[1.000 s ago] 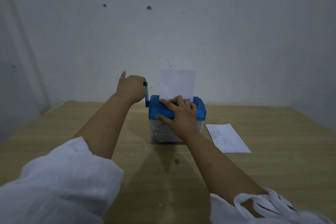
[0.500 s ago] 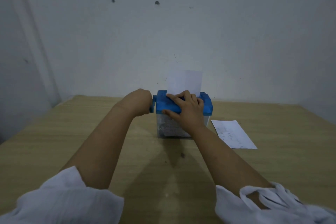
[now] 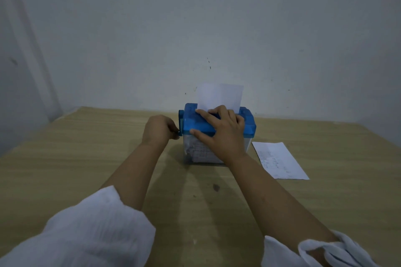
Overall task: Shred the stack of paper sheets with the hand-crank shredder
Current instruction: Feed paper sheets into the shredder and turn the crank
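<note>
Head view, and I'm right over the hand-crank shredder (image 3: 247, 129), which sits on the tabletop (image 3: 86, 147) toward the far edge, near the wall (image 3: 217, 28). My left grip (image 3: 159, 129) is curled round the knob of the crank (image 3: 180, 117) on the shredder's left side, low in its swing. My right grip (image 3: 223, 134) lies flat, fingers straight and spread, pressing down on the blue lid (image 3: 195, 120) with the fingertips right at the slot. A white sheet (image 3: 220, 96) stands upright out of that slot, and the clear bin (image 3: 188, 154) below shows shreds inside. The rest of the paper (image 3: 280, 159) lies flat just to the right of the bin; I can't tell how many sheets are there. This little box looks like light plastic, so I reckon it will skid or rock on smooth wood under cranking, and the place to hold it is where I have it, square on top of the lid. The paper is thin and floppy, best taken by an edge and fed straight, or I expect it will crease and jam. As for room, there is plenty of open wood on the left for my elbow and forearm. The crank's low point brings my knuckles close to the tabletop, though, and the wall stands close behind the sheet. On the right, the loose paper is near enough to brush with my wrist.
</note>
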A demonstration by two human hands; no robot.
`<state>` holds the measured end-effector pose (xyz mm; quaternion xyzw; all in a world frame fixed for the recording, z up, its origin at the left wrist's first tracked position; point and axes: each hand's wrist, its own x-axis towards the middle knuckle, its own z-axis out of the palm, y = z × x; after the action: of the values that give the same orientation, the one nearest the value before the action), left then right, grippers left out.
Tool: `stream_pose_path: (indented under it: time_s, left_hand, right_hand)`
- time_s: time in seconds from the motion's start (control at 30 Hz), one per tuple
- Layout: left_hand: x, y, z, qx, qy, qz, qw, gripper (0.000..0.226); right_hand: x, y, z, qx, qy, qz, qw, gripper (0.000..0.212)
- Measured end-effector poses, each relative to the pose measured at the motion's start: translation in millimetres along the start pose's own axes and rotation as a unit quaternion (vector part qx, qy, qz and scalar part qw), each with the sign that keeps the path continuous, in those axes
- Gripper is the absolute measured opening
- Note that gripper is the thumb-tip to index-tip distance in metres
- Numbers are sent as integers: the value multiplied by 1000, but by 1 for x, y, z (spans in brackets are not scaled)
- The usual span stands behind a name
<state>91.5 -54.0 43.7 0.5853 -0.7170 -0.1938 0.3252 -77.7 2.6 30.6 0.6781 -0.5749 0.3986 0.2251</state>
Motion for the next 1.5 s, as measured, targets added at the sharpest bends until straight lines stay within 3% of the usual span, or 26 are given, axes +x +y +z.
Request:
stream_pose_path:
  time_s: [0.13, 0.27, 0.33, 0.37, 0.4, 0.47, 0.53, 0.57, 0.63, 0.77, 0.83, 1.03, 1.5]
  left_hand:
    - [13, 1, 15, 50, 25, 24, 998, 22]
    - [24, 4, 15, 31, 18, 9, 999, 27]
    - [25, 5, 12, -53, 2, -54, 997, 30]
    - [24, 7, 9, -146, -1, -108, 983, 30]
    - [22, 11, 6, -257, -1, -174, 951, 31]
    - [15, 18, 3, -440, -40, -305, 844, 46]
    - [11, 26, 0, -530, -131, -367, 753, 70]
    - [10, 32, -2, -543, -168, -364, 738, 79]
    - [11, 48, -5, -538, -188, -348, 744, 81]
    - [15, 76, -7, -451, -144, -344, 811, 67]
    - [15, 80, -6, -429, -148, -344, 822, 58]
    - [18, 75, -8, -474, -127, -325, 809, 23]
    - [24, 68, 3, -529, -58, -274, 801, 15]
  right_hand:
    - [-1, 1, 1, -5, -1, 1, 1000, 56]
    - [0, 0, 1, -8, -1, 5, 1000, 56]
    - [0, 0, 0, -8, -5, 5, 1000, 56]
    - [-1, -1, 0, -9, -7, 4, 1000, 56]
    - [-1, -1, 0, -10, -8, 5, 1000, 56]
    - [0, -1, -1, -8, -11, 6, 1000, 56]
    - [0, -2, -2, -6, -16, 9, 1000, 57]
    - [0, -2, -2, -5, -16, 10, 1000, 57]
    - [0, -4, -2, -2, -14, 14, 1000, 57]
    - [1, -4, -4, 11, -39, 21, 999, 55]
    - [1, -3, -4, 18, -47, 27, 998, 55]
    - [0, -4, -2, 20, -27, 27, 999, 57]
    - [1, -3, -1, 21, -26, 26, 999, 57]
